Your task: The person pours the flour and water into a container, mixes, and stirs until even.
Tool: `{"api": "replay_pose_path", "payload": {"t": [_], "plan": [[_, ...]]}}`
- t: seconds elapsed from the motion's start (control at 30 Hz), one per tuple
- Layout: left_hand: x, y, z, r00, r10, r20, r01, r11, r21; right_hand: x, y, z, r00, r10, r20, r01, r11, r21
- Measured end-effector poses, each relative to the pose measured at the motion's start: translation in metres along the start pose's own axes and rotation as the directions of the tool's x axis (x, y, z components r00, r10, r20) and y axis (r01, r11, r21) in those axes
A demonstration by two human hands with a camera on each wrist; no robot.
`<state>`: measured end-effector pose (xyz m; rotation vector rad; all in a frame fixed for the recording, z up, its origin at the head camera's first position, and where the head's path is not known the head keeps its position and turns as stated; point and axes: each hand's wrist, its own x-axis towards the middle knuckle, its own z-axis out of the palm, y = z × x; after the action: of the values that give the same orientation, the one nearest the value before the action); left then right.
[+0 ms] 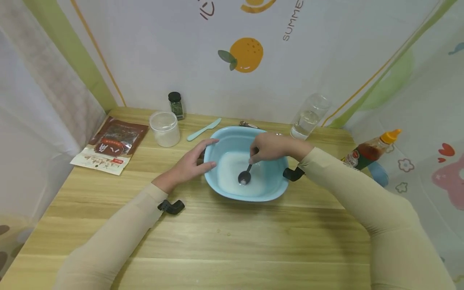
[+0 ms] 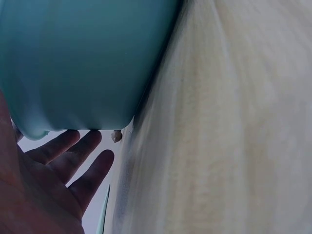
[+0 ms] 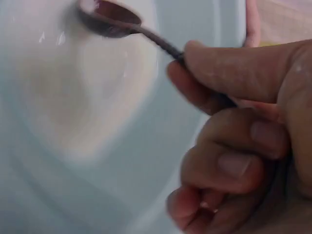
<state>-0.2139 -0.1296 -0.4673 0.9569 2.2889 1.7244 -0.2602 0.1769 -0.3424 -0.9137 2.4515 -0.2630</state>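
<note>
A light blue basin (image 1: 246, 197) with milky white liquid (image 1: 232, 179) in it stands on the wooden table. My left hand (image 1: 188, 163) holds its left side, thumb and index finger over the rim. In the left wrist view, the other fingers (image 2: 73, 151) lie along the outer wall. Between thumb and fingers my right hand (image 1: 268, 147) pinches the thin handle of a dark spoon (image 1: 244, 177). The right wrist view shows the spoon's bowl (image 3: 109, 19) tilted over the liquid, with the remaining fingers curled in.
Left of the basin are a brown-and-white packet (image 1: 112, 145), a jar of white powder (image 1: 164, 129), a dark-lidded spice bottle (image 1: 176, 105) and a pale green knife (image 1: 204, 129). To the right stand a glass of water (image 1: 306, 121) and a yellow-capped sauce bottle (image 1: 369, 151).
</note>
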Motion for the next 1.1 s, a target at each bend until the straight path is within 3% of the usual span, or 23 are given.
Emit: {"api": "replay_pose_path", "payload": {"t": [0.13, 0.3, 0.53, 0.83, 1.1], "plan": [[0.000, 0.002, 0.000, 1.000, -0.002, 0.003, 0.002, 1.000, -0.001, 0.004, -0.004, 0.002, 0.999, 0.000, -0.036, 0.001, 1.000, 0.030], [0.002, 0.002, 0.002, 1.000, -0.002, 0.012, 0.002, 1.000, 0.005, 0.002, 0.006, -0.002, 0.990, 0.071, -0.120, -0.073, 0.997, -0.016], [0.002, 0.000, 0.001, 1.000, 0.011, 0.009, -0.011, 1.000, 0.003, -0.002, 0.005, -0.002, 0.998, 0.034, -0.053, -0.034, 0.999, -0.006], [0.001, 0.000, 0.001, 1.000, 0.008, 0.013, -0.008, 1.000, 0.003, -0.002, 0.011, -0.003, 0.988, 0.099, -0.115, -0.101, 0.995, -0.015], [0.001, 0.000, -0.001, 1.000, 0.020, 0.012, -0.020, 1.000, -0.001, 0.000, 0.000, -0.002, 1.000, 0.017, 0.000, -0.017, 1.000, -0.005]]}}
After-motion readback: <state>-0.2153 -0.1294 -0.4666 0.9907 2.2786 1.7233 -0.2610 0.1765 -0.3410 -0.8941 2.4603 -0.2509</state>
